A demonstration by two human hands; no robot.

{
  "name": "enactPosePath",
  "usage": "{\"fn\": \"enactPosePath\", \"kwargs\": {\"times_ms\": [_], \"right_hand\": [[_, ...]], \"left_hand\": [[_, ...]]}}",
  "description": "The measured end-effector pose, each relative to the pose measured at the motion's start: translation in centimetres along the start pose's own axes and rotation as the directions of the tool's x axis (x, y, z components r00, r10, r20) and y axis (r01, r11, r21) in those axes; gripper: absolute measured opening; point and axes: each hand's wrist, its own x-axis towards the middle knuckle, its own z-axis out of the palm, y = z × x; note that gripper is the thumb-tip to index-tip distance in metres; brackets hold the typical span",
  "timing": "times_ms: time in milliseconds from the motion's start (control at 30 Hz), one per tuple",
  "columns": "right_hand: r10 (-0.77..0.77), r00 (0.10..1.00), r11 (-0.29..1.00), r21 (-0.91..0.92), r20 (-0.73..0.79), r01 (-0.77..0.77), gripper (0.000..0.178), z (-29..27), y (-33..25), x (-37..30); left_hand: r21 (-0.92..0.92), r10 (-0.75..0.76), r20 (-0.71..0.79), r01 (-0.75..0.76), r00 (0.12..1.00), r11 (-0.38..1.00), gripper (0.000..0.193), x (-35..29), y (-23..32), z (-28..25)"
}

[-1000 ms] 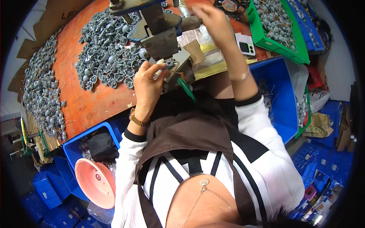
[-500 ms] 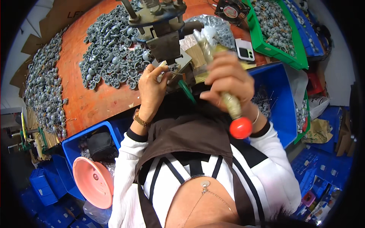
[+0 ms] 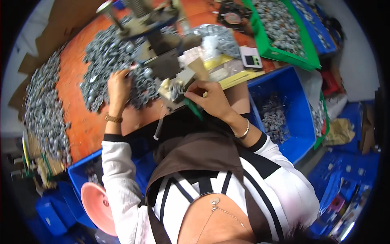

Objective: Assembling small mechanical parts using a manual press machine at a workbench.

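My left hand (image 3: pixel 119 87) is at the near part of a pile of grey plastic parts (image 3: pixel 106 53), fingers curled in. Whatever is in those fingertips, if anything, I cannot make out. At the base of a metal hand press (image 3: pixel 162 61), my right hand (image 3: pixel 209 97) pinches beside a small grey part (image 3: pixel 176 90) seated in the fixture. Its thumb and forefinger meet right by that part, and what they grip is too small to name. A green strip (image 3: pixel 193 109) hangs below the fixture.
Grey pieces with wires (image 3: pixel 46 110) heap along the table's left edge. At the right are a green tray (image 3: pixel 280 51) of similar pieces and a blue bin (image 3: pixel 298 122). A phone (image 3: pixel 250 57), a fan (image 3: pixel 233 17) and a plastic bag (image 3: pixel 217 36) lie behind. A pink basin (image 3: pixel 95 207) sits lower left.
My right hand has left the red-knobbed lever and come to the fixture; the knob no longer shows. My left hand has moved from the fixture leftward to the grey pile. The view has shifted slightly.
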Motion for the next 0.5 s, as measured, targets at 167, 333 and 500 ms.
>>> {"fn": "enactPosePath", "kwargs": {"times_ms": [167, 333, 500], "right_hand": [[0.201, 0.977, 0.974, -0.092, -0.077, -0.208, 0.008, -11.4, -7.0, -5.5], [0.187, 0.936, 0.746, -0.576, -0.299, -0.333, 0.010, -21.5, -11.2, -11.5], [-0.001, 0.899, 0.834, -0.496, -0.439, -0.241, 0.016, -25.2, -7.0, -5.0]], "left_hand": [[0.050, -0.096, 0.154, 0.089, 0.983, 0.995, 0.014, 1.6, -0.1, -0.3], [0.042, -0.056, 0.148, 0.050, 0.987, 0.998, 0.009, 1.4, 0.1, -0.4], [0.024, -0.039, 0.038, 0.038, 0.999, 0.999, 0.010, 0.4, -0.6, -0.7]]}}
